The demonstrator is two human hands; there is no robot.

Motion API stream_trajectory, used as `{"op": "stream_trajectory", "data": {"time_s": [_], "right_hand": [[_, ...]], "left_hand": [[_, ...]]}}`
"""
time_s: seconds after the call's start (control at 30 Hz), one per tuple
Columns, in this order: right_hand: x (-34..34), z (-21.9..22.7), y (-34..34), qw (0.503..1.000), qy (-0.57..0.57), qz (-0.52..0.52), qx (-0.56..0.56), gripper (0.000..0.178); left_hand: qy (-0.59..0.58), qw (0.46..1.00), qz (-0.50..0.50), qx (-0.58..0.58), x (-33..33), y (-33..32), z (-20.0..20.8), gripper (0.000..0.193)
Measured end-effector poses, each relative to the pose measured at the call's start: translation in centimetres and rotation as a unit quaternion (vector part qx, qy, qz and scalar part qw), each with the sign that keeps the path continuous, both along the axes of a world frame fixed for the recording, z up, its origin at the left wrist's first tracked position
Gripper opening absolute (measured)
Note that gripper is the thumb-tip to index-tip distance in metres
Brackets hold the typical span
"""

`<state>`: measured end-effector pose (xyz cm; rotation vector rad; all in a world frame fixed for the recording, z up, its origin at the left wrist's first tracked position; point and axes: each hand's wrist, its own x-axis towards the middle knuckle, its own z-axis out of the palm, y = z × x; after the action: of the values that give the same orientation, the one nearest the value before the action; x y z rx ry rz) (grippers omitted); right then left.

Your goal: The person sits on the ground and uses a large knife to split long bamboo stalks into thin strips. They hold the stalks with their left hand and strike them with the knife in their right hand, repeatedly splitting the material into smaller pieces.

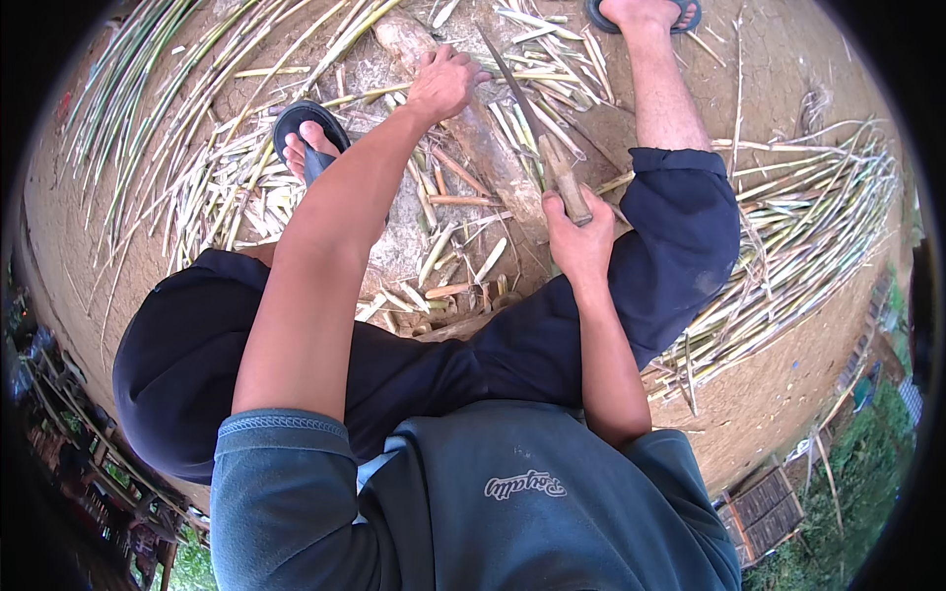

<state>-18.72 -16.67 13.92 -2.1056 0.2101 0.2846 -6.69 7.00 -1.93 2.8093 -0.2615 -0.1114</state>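
Observation:
My right hand (pixel 579 238) is closed round the wooden handle (pixel 562 177) of a long machete, whose dark, narrow blade (pixel 512 84) points away from me and slightly left. Across from it, my left hand (pixel 446 83) is closed over a thick, pale log (pixel 483 143) lying on the ground between my feet. A thin greenish stalk (pixel 374 95) runs in from the left to this hand and seems to be held in it; the fingers partly hide it. Short cut stalk pieces (pixel 439 246) lie scattered around the log.
Long uncut stalks (pixel 148 108) are spread at the far left, and another heap of long stalks (pixel 818 236) lies at the right. More cut pieces (pixel 261 182) surround my sandalled left foot (pixel 313 148). My right foot (pixel 645 14) rests at the top edge.

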Motion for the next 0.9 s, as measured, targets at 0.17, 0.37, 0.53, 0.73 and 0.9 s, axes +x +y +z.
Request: {"op": "stream_trajectory", "data": {"time_s": [0.17,0.37,0.53,0.73,0.9], "right_hand": [[0.1,-0.3,0.2,1.0,-0.007,-0.003,0.019,0.018],[0.2,-0.8,1.3,0.998,-0.003,-0.001,0.056,0.018],[0.6,-1.9,1.8,0.998,0.005,-0.006,0.065,0.02],[1.4,-1.9,1.3,0.998,0.035,0.009,0.052,0.021],[1.1,-2.8,1.2,0.997,-0.001,-0.017,0.076,0.019]], "left_hand": [[0.011,1.0,0.029,-0.007,-0.1,-0.2,0.3,0.03],[-0.026,0.999,0.032,-0.012,-0.5,0.9,-0.1,0.028],[-0.078,0.996,-0.046,0.007,0.5,1.7,-0.7,0.021],[0.02,0.998,-0.027,0.045,1.6,1.2,0.3,0.032],[0.075,0.995,0.014,0.065,1.3,-0.8,2.3,0.04]]}}
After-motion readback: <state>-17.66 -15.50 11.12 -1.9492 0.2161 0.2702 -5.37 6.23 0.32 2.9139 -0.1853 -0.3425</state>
